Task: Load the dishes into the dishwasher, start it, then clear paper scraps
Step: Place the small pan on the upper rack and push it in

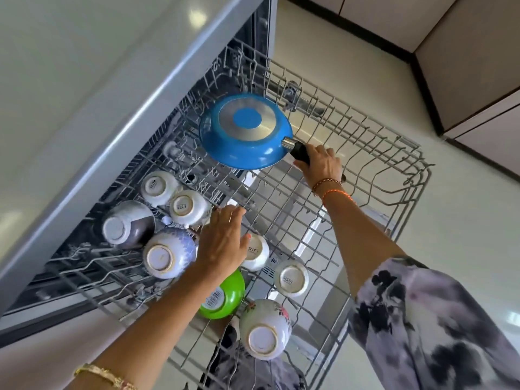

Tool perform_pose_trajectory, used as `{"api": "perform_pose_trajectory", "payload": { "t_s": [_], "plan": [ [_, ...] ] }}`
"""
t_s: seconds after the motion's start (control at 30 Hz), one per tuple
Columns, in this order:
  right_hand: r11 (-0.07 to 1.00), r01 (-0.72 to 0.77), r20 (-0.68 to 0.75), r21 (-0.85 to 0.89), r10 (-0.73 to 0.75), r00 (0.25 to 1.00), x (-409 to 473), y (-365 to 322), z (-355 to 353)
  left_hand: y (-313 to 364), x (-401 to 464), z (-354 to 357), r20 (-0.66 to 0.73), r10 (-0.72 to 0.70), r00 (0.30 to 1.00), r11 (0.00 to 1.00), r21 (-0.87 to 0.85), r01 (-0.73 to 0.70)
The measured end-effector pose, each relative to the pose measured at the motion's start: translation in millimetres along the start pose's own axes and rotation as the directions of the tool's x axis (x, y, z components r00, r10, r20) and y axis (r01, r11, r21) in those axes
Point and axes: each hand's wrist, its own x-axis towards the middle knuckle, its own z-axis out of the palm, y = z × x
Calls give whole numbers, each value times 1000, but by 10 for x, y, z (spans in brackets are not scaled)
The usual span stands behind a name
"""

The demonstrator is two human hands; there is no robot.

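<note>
Blue pan [245,130] in right hand [320,164] | upturned cups [185,206] crowd rack [394,170]

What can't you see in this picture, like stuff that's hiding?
Head view only:
- Pan handle: mostly wrapped by the right hand.
- Blue pan: upside down, inside hidden.
- Cup beneath the left hand: mostly covered.
- Green bowl: partly behind the left forearm.
- Dishwasher interior: dark, blocked by the rack.
</note>
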Motion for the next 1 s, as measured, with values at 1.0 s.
{"api": "perform_pose_trajectory", "payload": {
  "t_s": [1.0],
  "plan": [
    [995,-60,-122,84,70,990,-2077,-141,-226,664,-1351,522,-132,-42,990,999,-22,39]
  ]
}}
